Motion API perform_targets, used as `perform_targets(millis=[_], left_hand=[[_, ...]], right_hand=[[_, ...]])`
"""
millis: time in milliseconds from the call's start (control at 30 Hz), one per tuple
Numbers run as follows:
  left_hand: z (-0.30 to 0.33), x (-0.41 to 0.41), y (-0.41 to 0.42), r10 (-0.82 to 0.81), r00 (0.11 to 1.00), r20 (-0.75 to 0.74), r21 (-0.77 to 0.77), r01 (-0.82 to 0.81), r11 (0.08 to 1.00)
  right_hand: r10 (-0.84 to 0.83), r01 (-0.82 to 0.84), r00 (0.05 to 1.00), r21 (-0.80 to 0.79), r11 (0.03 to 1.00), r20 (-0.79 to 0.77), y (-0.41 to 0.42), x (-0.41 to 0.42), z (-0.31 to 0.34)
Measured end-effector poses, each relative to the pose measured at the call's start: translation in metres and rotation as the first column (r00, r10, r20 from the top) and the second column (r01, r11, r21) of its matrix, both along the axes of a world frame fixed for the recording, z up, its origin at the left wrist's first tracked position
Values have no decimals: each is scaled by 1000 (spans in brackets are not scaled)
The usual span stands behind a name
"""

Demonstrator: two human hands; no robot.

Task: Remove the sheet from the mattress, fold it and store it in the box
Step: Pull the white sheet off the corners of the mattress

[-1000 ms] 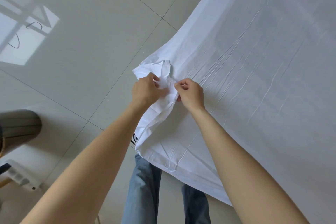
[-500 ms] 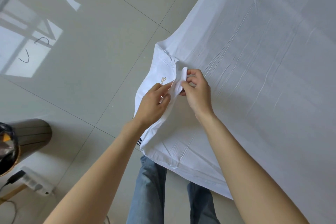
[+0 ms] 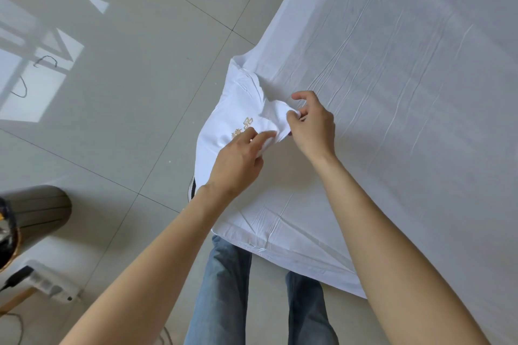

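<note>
Both hands work the sheet's near-left corner loose from the mattress.

The white sheet (image 3: 378, 92) still lies spread over the mattress (image 3: 224, 126), whose bared corner, with a gold embroidered mark, shows at the left edge above the tiled floor (image 3: 126, 92). The left hand (image 3: 238, 159) pinches a bunched fold of cloth between thumb and fingers, and the right hand (image 3: 314, 123) pinches the same bunch just beside it, its forefinger raised. The corner sits directly under both hands; the rest of the sheet stretches away to the right and ahead, so the peel likely runs that way, and the right hand is nearer. No box is in view.
</note>
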State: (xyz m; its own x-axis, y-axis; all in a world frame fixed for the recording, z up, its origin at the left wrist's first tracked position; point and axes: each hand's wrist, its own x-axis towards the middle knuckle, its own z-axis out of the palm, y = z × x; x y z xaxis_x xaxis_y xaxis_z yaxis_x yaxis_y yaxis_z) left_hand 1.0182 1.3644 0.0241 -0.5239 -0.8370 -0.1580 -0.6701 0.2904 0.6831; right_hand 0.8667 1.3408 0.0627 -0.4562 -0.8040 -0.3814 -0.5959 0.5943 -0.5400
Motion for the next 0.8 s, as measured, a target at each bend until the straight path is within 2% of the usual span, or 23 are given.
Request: perform_targets(millis=[100,167,400,567,633,733,800], left_hand=[[-4,4,5,120,986,114,43,-125,991],[-4,4,9,154,985,72,78,-159,984],[9,-20,26,40,999,26,70,-42,997],[11,-30,29,-45,998,50,21,44,999],[11,-31,29,-62,996,57,-1,62,998],[12,-26,29,-40,991,125,-11,41,999],[9,-22,30,7,981,196,-2,-7,1000]], right_hand=[[-7,7,998,7,1000,55,10,-18,-1],[0,-6,991,46,999,137,22,-24,0],[-42,28,976,69,997,213,37,-32,9],[149,-145,989,211,967,-5,29,-27,10],[173,-152,980,188,970,-100,29,-31,5],[69,-62,995,101,993,-71,32,-41,0],[69,-65,997,122,990,-32,36,-49,-2]])
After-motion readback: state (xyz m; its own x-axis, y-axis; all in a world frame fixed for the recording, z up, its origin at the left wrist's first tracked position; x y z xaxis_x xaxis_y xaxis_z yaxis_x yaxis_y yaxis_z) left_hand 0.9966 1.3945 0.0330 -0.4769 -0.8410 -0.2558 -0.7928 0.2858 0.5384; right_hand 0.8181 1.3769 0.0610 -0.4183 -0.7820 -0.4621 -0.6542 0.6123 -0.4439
